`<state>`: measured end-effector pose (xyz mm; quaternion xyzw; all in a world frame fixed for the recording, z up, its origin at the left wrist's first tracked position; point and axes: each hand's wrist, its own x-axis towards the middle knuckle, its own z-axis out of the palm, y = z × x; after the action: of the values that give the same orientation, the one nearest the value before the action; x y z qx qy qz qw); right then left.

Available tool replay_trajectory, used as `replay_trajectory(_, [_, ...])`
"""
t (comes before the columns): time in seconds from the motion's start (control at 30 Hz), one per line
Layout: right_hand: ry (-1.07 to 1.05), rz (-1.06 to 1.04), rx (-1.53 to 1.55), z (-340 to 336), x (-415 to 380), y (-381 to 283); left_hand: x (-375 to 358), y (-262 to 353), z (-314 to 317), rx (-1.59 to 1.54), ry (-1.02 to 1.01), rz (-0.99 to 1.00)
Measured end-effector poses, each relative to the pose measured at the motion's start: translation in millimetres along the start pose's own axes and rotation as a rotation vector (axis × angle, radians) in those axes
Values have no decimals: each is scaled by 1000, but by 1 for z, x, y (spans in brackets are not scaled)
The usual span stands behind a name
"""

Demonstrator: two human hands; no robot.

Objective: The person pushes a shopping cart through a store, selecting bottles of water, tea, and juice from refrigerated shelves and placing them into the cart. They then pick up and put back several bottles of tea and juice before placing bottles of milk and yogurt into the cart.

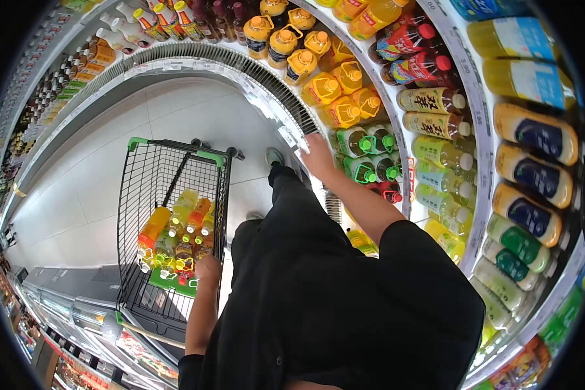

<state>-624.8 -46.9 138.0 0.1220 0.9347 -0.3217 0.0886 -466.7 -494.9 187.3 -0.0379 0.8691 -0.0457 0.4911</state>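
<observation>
My left hand (208, 270) is at the right side of the black wire shopping cart (131, 214), beside the bottles in it, its fingers partly hidden. Inside the cart lie several bottles with yellow, orange and brown contents, among them an orange bottle (153, 227) and a yellow-green bottle (182, 209). My right hand (315, 155) is over the front edge of the lowest shelf, near a white price label (288, 136). Its fingers look blurred, and what they hold, if anything, is not clear. Green-capped bottles (354, 142) stand just right of it.
Curved shelves on the right hold orange juice jugs (320, 89), red-capped bottles (415, 68) and pale bottles (439, 175). Grey tiled floor (97, 162) lies around the cart. A freezer case (71, 292) is at lower left. My shoe (274, 156) is on the floor.
</observation>
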Motion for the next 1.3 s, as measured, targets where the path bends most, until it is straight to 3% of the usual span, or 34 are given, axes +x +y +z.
replay_trajectory(0.1, [208, -29, -213, -37, 11, 38, 5, 18, -34, 142, -113, 49])
replay_trajectory(0.23, [404, 192, -420, -72, 0, 77, 29, 72, -100, -11, -2, 259])
replay_trajectory(0.33, [209, 538, -359, -74, -11, 96, 40, 134, -137, -255, 247, 464])
replay_trajectory(0.47, [230, 476, -420, -55, -22, 95, 96, 222, -123, -336, 154, 731])
replay_trajectory(0.53, [245, 433, -388, -47, -26, 88, 110, 276, -114, -645, 23, 798])
replay_trajectory(0.6, [270, 331, -326, -37, -34, 81, 134, 334, -99, -817, -221, 736])
replay_trajectory(0.63, [283, 281, -293, -31, -37, 76, 140, 365, -100, -926, -420, 563])
replay_trajectory(0.7, [264, 227, -149, -18, -41, 68, 160, 407, -97, -1229, -591, 334])
replay_trajectory(0.77, [305, 173, 8, -6, -54, 61, 144, 420, -134, -1489, -675, 240])
replay_trajectory(0.8, [369, 324, 76, 6, -63, 65, 169, 431, -101, -1435, -561, 376])
replay_trajectory(0.83, [433, 475, 146, 17, -70, 68, 171, 428, -102, -1142, -379, 324])
replay_trajectory(0.87, [461, 709, 271, 29, -73, 71, 172, 424, -104, -986, -329, 300])
replay_trajectory(0.97, [551, 1273, 1301, 47, -54, 74, 177, 413, -119, -771, -360, 313])
replay_trajectory(1.1, [347, 1181, 1787, 97, -43, 135, 181, 421, -119, -668, -342, 358])
replay_trajectory(1.23, [377, 1313, 1651, 97, -36, 126, 179, 418, -120, -648, -295, 349])
replay_trajectory(1.3, [309, 1257, 1755, 87, -41, 111, 172, 405, -118, -662, -280, 308])
